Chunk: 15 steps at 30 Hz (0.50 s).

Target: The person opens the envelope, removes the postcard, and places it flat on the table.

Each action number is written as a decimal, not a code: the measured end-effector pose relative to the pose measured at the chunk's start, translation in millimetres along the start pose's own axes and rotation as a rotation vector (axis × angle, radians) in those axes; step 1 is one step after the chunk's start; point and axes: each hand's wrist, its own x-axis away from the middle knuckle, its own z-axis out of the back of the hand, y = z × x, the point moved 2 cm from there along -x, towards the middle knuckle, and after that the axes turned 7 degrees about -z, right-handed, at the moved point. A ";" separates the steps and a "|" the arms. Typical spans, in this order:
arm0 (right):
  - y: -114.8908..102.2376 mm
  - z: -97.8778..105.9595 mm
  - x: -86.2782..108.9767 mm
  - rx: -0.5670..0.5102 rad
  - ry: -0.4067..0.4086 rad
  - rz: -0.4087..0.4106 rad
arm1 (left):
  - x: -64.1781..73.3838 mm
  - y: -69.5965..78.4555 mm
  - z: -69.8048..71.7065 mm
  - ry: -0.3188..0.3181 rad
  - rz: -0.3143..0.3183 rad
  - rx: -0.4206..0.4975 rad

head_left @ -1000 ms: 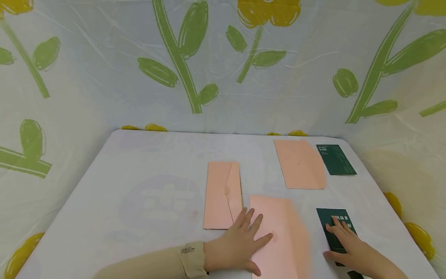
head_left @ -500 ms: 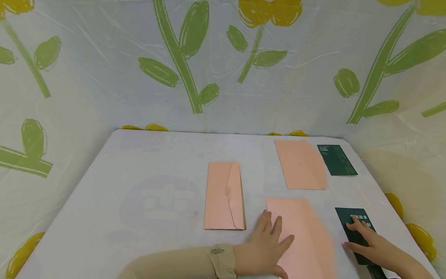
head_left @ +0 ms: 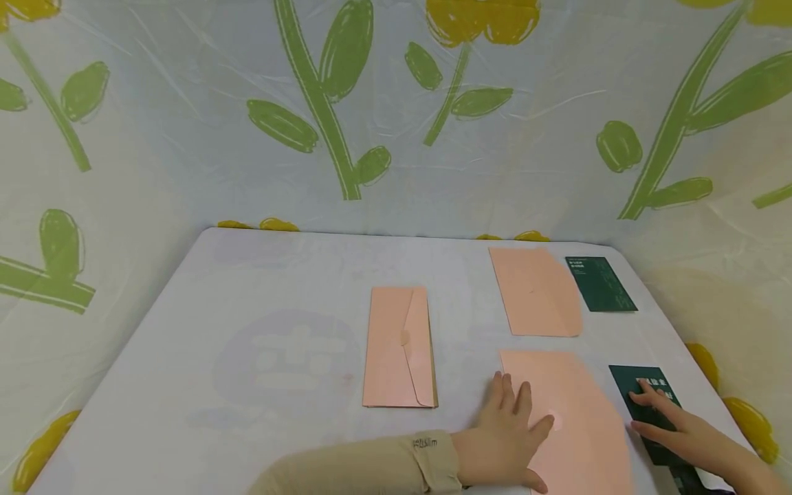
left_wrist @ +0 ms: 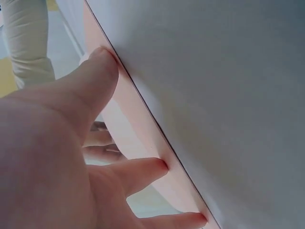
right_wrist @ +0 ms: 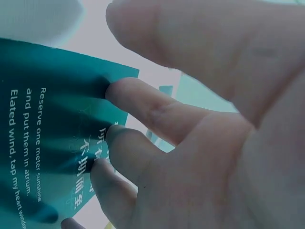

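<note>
My left hand (head_left: 507, 440) lies with spread fingers on the left side of a pink envelope (head_left: 581, 405), whose flap is unfolded to the right. In the left wrist view, its fingertips (left_wrist: 157, 167) press along the envelope's long edge. At the right, my right hand (head_left: 689, 430) rests its fingertips on a dark green card (head_left: 631, 385) with white print. The right wrist view shows Chinese and English lines on the card (right_wrist: 43, 143), with the thumb (right_wrist: 143, 24) off to one side of it. Part of the card is hidden under the hand.
Left of the hands lies a pink envelope with its flap closed (head_left: 390, 350). Farther back are another pink envelope (head_left: 535, 295) and a second green card (head_left: 599, 283) beside it. The white table (head_left: 272, 268) meets a flower-printed sheet (head_left: 204, 137) behind.
My left hand has slid right together with the unfolded envelope, leaving the closed envelope fully uncovered. My right hand has also slid the green card to the right.
</note>
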 end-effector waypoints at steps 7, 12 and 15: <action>8.8 5.1 -2.3 0.026 0.033 0.036 | -13.9 6.2 5.2 -0.026 0.015 0.045; 12.5 7.4 -1.7 0.016 0.045 0.048 | -21.2 8.4 8.0 -0.034 0.016 0.069; 12.9 9.3 -1.7 0.011 0.041 0.050 | -22.9 8.9 8.9 -0.033 0.018 0.062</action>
